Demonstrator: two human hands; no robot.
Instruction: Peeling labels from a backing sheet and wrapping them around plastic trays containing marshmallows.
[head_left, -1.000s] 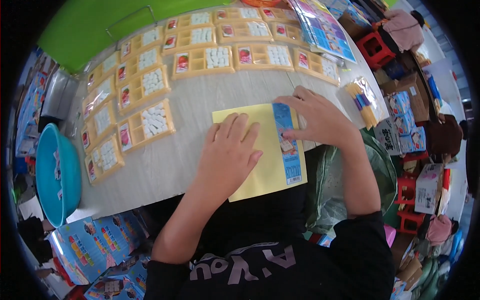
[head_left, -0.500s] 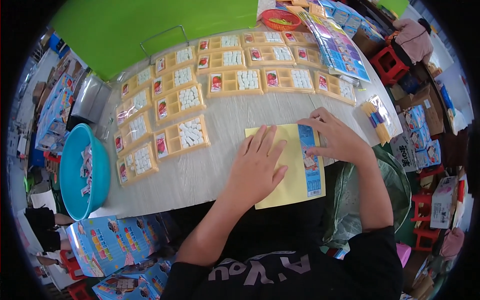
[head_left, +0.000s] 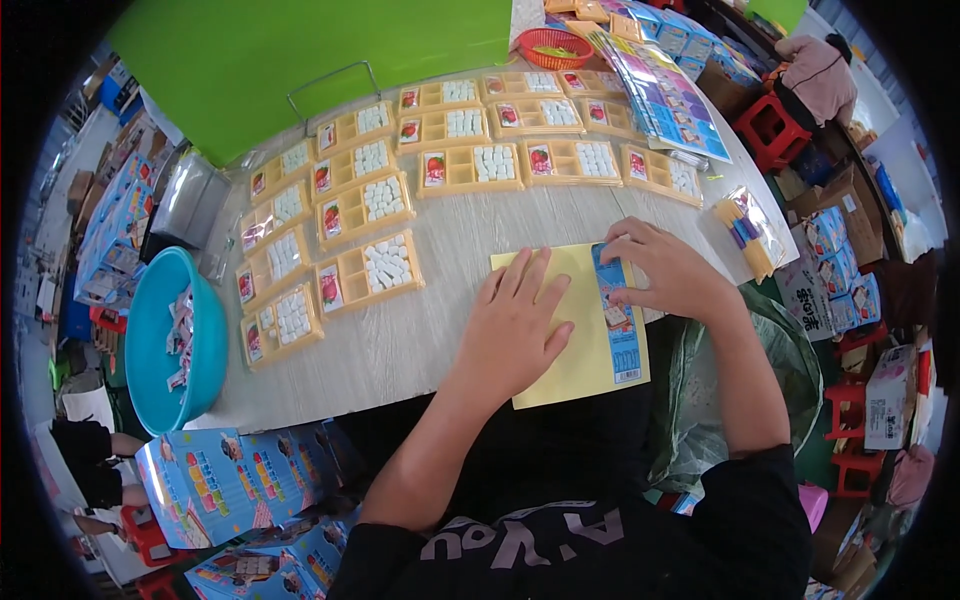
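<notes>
A pale yellow sheet lies on the table's front edge, its near end over my lap. Along its right side runs a blue printed flap, apparently a folded-over edge. My left hand rests flat on the yellow part, fingers stretched and slightly spread. My right hand is bent over the upper flap, with thumb and forefinger apart and both touching it. Beyond the hands stand several cream trays holding white pieces and small strawberry-printed packets.
A teal basin with small packets stands at the left edge. Sticks in a clear bag lie to the right. Printed sheets are stacked at the back right, near a red basket. A green panel rises behind the table.
The view has shifted slightly. My right fingertips have moved a little on the upper flap; my left hand stays flat on the sheet.
</notes>
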